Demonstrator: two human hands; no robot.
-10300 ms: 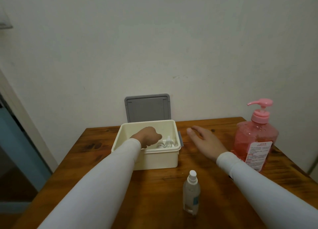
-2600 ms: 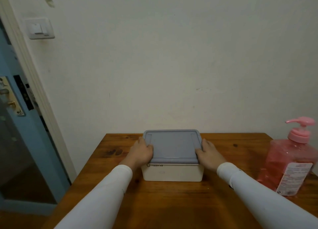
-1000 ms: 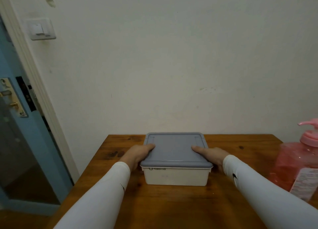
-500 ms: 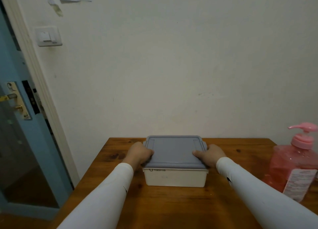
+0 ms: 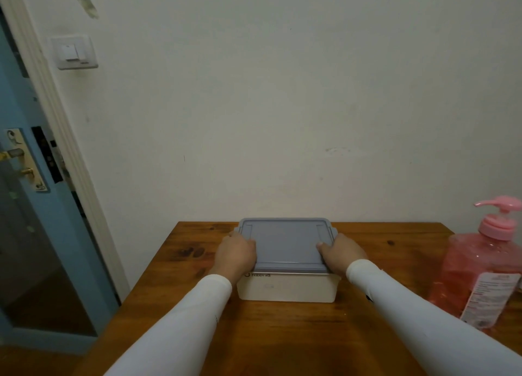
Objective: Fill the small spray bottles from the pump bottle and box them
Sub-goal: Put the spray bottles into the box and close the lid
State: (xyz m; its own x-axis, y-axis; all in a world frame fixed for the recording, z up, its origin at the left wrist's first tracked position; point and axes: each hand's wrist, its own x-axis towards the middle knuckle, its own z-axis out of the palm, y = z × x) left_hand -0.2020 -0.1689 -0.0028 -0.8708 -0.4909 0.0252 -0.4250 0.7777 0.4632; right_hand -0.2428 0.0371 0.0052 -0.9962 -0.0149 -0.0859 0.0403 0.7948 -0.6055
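Both hands clamp the box from opposite sides: left hand [image 5: 236,253] curled over the left edge of the flat grey plastic lid [image 5: 285,244], right hand [image 5: 340,253] curled over its right edge with the thumb lying on top, likely to press the lid evenly onto the cream rectangular plastic box [image 5: 286,288] mid-table. No small spray bottles show; presumably they are inside. Pink pump bottle with white label [image 5: 480,265] stands well apart at the right edge of the brown wooden table [image 5: 282,339], probably set out of the way.
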